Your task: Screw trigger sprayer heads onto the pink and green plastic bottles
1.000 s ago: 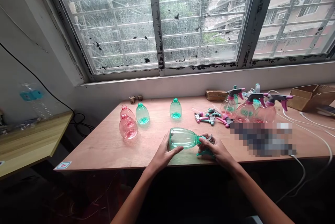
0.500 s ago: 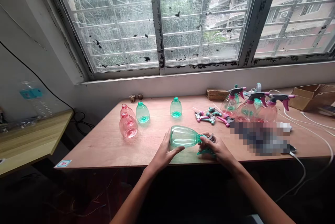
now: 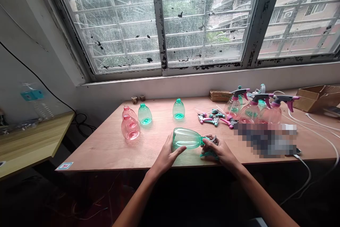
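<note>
A clear green bottle (image 3: pixel 187 138) lies on its side in the air above the front of the table, its neck towards the right. My left hand (image 3: pixel 169 153) is wrapped round its base end, thumb along the near side. At the neck, my right hand (image 3: pixel 218 149) grips a green and grey trigger spray head (image 3: pixel 209 154), partly hidden by the fingers. The spray head meets the bottle's mouth; how tightly it sits cannot be seen. Beyond my hands stands an open green bottle (image 3: pixel 179 109) without a spray head.
Two pink bottles (image 3: pixel 130 128) and another green bottle (image 3: pixel 145 114) stand at the left. Loose spray heads (image 3: pixel 210 119) lie right of the middle. Pink bottles with spray heads (image 3: pixel 249 110) stand at the right, near a blurred patch, white cables (image 3: pixel 322 136) and a cardboard box (image 3: pixel 313 98).
</note>
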### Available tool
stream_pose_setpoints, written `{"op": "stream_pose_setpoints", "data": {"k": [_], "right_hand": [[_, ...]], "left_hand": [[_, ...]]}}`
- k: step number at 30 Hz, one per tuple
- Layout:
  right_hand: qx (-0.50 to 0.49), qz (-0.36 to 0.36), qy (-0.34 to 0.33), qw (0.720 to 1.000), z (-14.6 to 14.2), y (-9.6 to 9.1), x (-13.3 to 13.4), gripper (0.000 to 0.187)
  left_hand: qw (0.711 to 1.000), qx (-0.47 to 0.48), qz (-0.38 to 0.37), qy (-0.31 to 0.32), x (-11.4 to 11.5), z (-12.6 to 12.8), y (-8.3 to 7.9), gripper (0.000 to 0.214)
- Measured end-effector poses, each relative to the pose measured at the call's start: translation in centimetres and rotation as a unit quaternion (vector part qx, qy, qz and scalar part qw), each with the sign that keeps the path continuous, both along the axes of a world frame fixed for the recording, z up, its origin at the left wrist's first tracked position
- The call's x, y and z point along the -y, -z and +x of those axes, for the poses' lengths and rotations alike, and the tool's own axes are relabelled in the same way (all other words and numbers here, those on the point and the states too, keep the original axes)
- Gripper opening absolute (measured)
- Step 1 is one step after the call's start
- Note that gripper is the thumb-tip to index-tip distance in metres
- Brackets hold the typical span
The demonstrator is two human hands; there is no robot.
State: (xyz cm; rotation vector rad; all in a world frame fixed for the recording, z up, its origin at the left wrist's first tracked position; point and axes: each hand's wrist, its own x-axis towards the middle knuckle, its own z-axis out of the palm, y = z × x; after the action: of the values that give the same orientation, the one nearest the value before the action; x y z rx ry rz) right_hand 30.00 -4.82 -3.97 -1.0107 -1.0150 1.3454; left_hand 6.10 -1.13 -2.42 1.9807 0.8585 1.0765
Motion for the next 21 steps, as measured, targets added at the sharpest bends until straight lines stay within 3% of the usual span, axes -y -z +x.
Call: {"op": "stream_pose_setpoints", "data": {"k": [6,9,15,21], "right_hand": [[-0.004,-0.001,0.0,1.0,0.0,0.1,-0.1,0.043],[0.002,-0.002,0.002,1.0,-0.1,-0.1,0.1,0.044],[0.001,0.005,-0.013,1.0,-0.2,-0.5,0.3,0.048],[-0.003,0.0,0.002,1.0,-0.2,-0.2,0.0,0.048]], "left_hand": [[1.0,0.007,-0.012,0.011,-0.6,-0.4,1.1,0.083],[0.999,0.018,-0.041,0.015,-0.4,-0.3,0.7,0.082],[0.998,0.035,-0.049,-0.001,-0.1,-0.2,-0.3,0.053],[0.999,0.031,-0.043,0.014,-0.4,-0.3,0.4,0.077]]}}
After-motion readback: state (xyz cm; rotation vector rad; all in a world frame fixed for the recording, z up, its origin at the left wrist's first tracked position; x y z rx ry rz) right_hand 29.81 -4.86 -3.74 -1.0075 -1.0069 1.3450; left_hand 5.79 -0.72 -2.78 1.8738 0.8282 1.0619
